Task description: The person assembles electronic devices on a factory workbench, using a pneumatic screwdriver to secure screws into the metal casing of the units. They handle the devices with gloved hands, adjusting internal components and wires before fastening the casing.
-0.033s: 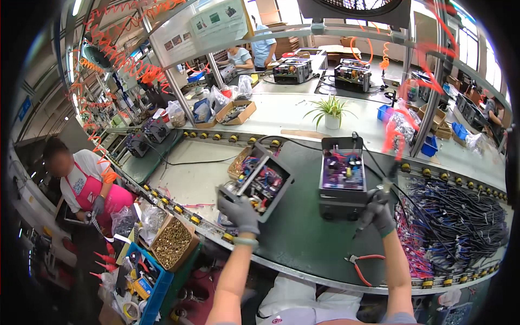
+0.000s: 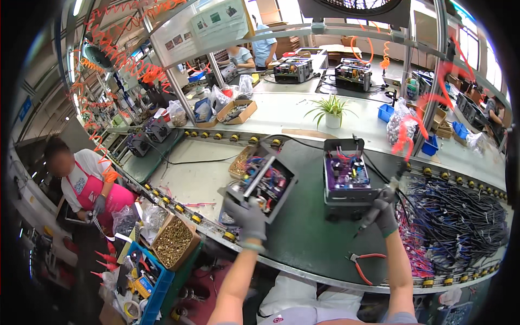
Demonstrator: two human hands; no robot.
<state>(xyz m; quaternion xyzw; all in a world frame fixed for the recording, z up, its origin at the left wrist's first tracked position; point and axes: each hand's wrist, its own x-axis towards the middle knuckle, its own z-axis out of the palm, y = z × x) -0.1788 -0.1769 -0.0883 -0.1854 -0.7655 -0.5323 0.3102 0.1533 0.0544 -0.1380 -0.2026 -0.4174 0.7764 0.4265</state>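
My left hand (image 2: 248,218), in a grey glove and slightly blurred, grips the near-left corner of an open, boxy machine casing (image 2: 279,197). The casing sits askew on the green work surface, with coloured wires and electronic parts inside. My right hand (image 2: 382,212), also gloved, is closed round an air screwdriver (image 2: 370,216), its tip pointing down and left. A red-orange coiled hose (image 2: 403,138) rises above the tool. Just left of this hand stands a second open casing (image 2: 346,181) with a purple circuit board. Red-handled pliers (image 2: 362,266) lie on the surface nearer me.
Bundled black cables (image 2: 455,222) with coloured ends cover the right side. A box of brass-coloured fasteners (image 2: 174,242) and a blue bin (image 2: 157,290) stand at the lower left. Roller rails (image 2: 179,208) edge the bench. A co-worker in a pink apron (image 2: 111,197) is at the left; a potted plant (image 2: 331,111) stands behind.
My left hand and the tilted casing have shifted a little to the right. The screwdriver's upper end and its hose have swung slightly right. The whole view has moved slightly.
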